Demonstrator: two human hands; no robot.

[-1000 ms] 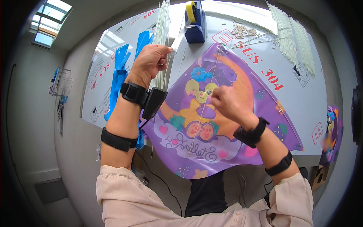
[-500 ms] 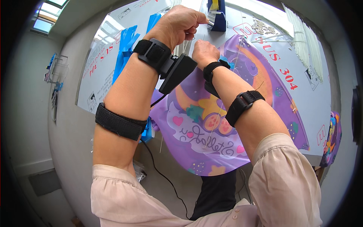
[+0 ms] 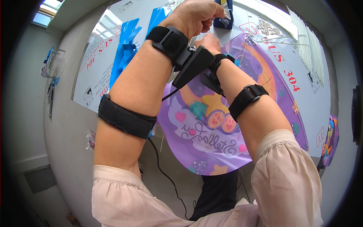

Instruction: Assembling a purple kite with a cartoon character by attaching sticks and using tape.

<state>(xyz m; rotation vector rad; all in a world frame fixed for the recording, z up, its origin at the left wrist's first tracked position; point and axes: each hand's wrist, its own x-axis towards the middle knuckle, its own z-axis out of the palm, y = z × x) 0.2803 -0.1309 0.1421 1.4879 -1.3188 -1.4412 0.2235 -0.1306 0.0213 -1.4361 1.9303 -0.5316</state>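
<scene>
A purple printed kite [image 3: 217, 121] with a moon, hearts and a star lies on the table, thin pale rods running across it. Its lower end hangs over the near edge. My left hand [image 3: 200, 17] is closed in a pinch beside a dark blue holder [image 3: 224, 22] with a silvery insert; whatever its fingers hold is hidden. Just below it, at the kite's upper left edge, my right hand [image 3: 209, 42] is closed with fingers curled. Its grip is turned away from view. Black straps circle both forearms, and a black device sits at my left wrist.
Blue plastic strips [image 3: 126, 51] lie left of my arms. On the far right are a bundle of thin white rods [image 3: 304, 41] and a pile of small pale pieces [image 3: 267, 27]. Another colourful printed piece [image 3: 329, 145] hangs at the right edge. A black cable [image 3: 166, 176] dangles below.
My left hand and forearm have moved right and slightly away, to the blue holder's side. My right hand has shifted a little right and farther from me. The kite has moved only slightly.
</scene>
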